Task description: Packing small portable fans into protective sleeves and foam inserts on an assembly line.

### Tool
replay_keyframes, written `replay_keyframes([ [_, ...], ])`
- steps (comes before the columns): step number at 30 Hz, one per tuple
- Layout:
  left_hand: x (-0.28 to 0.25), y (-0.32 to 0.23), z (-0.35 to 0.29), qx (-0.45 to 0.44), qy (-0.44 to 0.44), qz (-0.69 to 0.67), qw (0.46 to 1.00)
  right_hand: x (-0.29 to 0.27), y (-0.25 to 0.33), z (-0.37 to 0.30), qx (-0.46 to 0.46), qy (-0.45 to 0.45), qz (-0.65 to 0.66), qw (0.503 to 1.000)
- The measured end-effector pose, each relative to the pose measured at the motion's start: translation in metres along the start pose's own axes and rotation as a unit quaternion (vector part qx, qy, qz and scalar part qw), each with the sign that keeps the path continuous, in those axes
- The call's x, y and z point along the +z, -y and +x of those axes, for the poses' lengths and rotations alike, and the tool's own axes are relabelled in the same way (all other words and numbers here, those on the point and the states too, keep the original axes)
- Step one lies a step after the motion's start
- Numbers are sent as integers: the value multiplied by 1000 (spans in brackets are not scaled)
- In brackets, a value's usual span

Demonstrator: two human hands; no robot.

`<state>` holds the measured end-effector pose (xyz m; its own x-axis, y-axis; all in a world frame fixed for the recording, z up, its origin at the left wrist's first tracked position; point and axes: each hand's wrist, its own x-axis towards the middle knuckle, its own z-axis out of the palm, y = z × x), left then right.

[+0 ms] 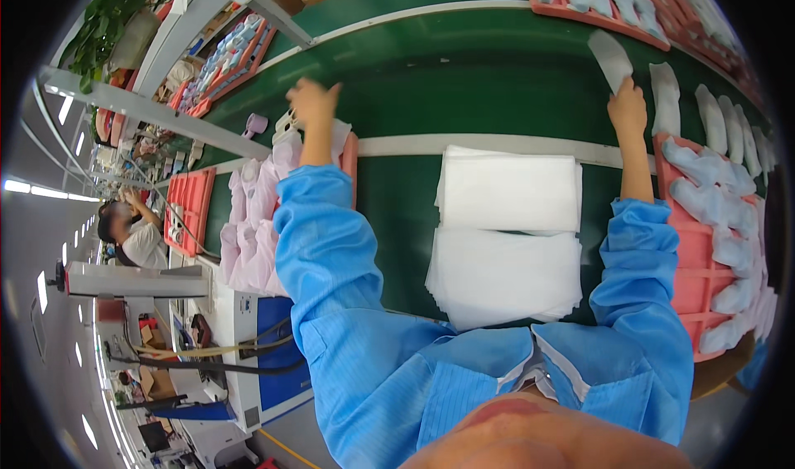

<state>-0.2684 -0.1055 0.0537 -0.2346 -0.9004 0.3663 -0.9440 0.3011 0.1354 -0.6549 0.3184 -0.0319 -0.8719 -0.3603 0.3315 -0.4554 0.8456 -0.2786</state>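
Toward one o'clock in the head view, the right hand pinches a pale flat insole piece above the green worktop. At eleven o'clock the left hand reaches the pink pieces, its grip blurred. Best to keep that pinch firm and the piece flat.

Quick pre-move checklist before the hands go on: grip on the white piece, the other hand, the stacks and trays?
1. Right hand grips the white flat piece at its lower end, above the green belt: ok.
2. Left hand reaches over the pink pieces on the left; whether it holds one: cannot tell, motion blur.
3. Two stacks of white sheets lie squarely between the arms: ok.
4. Red tray on the right is stocked with pale blue pieces: ok.
5. White pieces lie in a row on the belt beside the right hand: ok.
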Motion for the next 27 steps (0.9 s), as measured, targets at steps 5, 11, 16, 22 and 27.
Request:
replay_keyframes([
  [5, 81, 146, 57, -115, 24, -46, 992, 11, -5, -3, 13, -21, 18, 1000],
  [11, 110, 94, 70, 76, 103, 36, 991, -42, 32, -9, -127, -155, 124, 972],
  [16, 35, -35, -11, 45, 309, -330, 891, -80, 89, -52, -255, -43, 278, 925],
  [22, -77, -167, -168, 257, 323, -480, 774, -114, 138, -112, -290, 20, 299, 909],
  [27, -103, -204, -245, 240, 176, -641, 708, -124, 118, -93, -263, -63, 312, 911],
])
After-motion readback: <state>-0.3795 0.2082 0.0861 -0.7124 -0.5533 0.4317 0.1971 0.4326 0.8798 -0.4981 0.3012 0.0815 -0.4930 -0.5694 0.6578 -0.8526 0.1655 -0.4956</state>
